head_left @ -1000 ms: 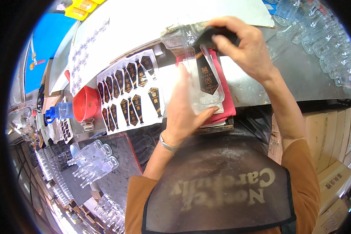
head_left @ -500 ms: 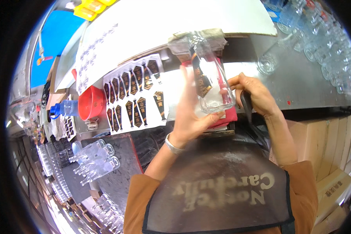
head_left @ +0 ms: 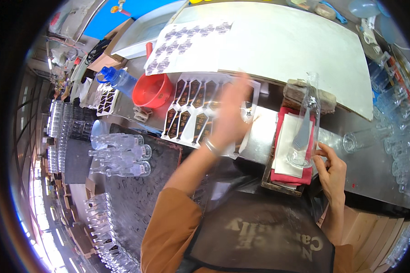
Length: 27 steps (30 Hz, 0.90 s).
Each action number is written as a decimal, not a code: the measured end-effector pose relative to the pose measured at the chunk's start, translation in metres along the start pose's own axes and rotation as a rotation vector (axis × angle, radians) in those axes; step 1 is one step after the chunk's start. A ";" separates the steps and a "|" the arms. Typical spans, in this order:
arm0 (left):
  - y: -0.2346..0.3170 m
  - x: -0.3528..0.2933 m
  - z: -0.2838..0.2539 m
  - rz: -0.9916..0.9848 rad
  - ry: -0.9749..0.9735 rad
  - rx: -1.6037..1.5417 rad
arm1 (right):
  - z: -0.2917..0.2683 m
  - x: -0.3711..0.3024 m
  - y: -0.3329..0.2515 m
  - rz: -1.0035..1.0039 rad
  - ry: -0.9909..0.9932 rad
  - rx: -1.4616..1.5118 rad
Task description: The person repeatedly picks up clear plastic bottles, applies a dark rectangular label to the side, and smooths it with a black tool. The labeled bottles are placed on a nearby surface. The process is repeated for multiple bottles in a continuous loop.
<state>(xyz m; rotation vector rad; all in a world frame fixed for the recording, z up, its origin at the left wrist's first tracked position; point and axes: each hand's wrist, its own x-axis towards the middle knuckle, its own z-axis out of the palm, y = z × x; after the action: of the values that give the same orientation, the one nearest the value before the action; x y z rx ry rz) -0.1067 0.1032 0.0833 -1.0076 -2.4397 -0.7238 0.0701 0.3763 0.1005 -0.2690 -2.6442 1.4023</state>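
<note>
On the white cloth (head_left: 283,152) laid over a red cloth (head_left: 284,176) in a shallow wooden tray (head_left: 282,188), a clear glass bottle (head_left: 306,117) lies on its side, its base toward the person and its neck resting across a folded, worn towel (head_left: 324,101). A grey tie-shaped label (head_left: 301,136) shows along the bottle's body. The right hand (head_left: 331,169) is beside the base, fingers bent and thumb near the index finger, its tips at the glass edge; whether they grip it, one cannot tell. The left hand (head_left: 234,111) (a metal bracelet (head_left: 212,148) circles its wrist) is blurred over the sheet of black tie-shaped labels (head_left: 191,123), fingers stretched away from the body; whether it holds anything cannot be told. To the left of the sheet stand a red plastic tub (head_left: 146,91) and, just beyond it, a translucent blue water bottle (head_left: 123,83). A white board (head_left: 300,50) spans the far side, carrying a printed sheet (head_left: 177,49) at its left. On the metal surface (head_left: 373,166) to the right, many glass bottles (head_left: 401,136) lie close together. A brown apron (head_left: 259,232) covers the person's front.
</note>
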 end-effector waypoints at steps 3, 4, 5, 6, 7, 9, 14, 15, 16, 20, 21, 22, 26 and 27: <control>-0.120 0.023 -0.029 -0.410 0.319 0.319 | -0.002 -0.006 0.011 0.043 0.004 0.017; -0.146 0.026 -0.046 -0.532 0.336 0.489 | -0.002 -0.007 0.013 0.050 0.004 0.026; -0.163 0.020 -0.058 -0.652 0.303 0.501 | -0.002 -0.008 0.015 0.057 0.003 0.035; -0.171 0.019 -0.060 -0.767 0.269 0.495 | -0.003 -0.009 0.017 0.069 0.014 0.033; -0.175 0.013 -0.058 -0.726 0.208 0.491 | -0.002 -0.009 0.019 0.066 0.010 0.021; -0.180 -0.002 -0.053 -0.641 0.086 0.482 | -0.002 -0.010 0.023 0.060 0.001 -0.002; -0.217 -0.021 -0.075 -0.320 0.160 0.455 | -0.002 -0.012 0.016 0.069 -0.064 0.041; -0.242 -0.031 -0.079 -0.341 0.144 0.461 | -0.003 -0.011 0.012 0.065 -0.084 0.046; -0.247 -0.028 -0.081 -0.353 0.129 0.457 | -0.003 -0.012 0.011 0.050 -0.086 0.052; -0.253 -0.028 -0.090 -0.354 0.181 0.330 | -0.001 -0.018 0.013 0.024 -0.076 0.073; -0.252 -0.026 -0.090 -0.262 0.209 0.337 | 0.000 -0.020 0.015 0.028 -0.067 0.076; -0.253 -0.029 -0.093 -0.316 0.287 0.319 | 0.001 -0.020 0.015 0.034 -0.076 0.076; -0.297 -0.058 -0.119 -0.768 0.265 0.416 | 0.003 -0.021 0.016 0.034 -0.107 0.078; -0.316 -0.061 -0.116 -0.936 0.067 0.502 | 0.003 -0.020 0.017 0.032 -0.107 0.074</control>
<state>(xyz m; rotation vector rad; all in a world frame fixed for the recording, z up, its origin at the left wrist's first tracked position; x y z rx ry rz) -0.2797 -0.1898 0.0441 0.3839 -2.7505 -0.3279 0.0905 0.3792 0.0839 -0.2352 -2.6764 1.5626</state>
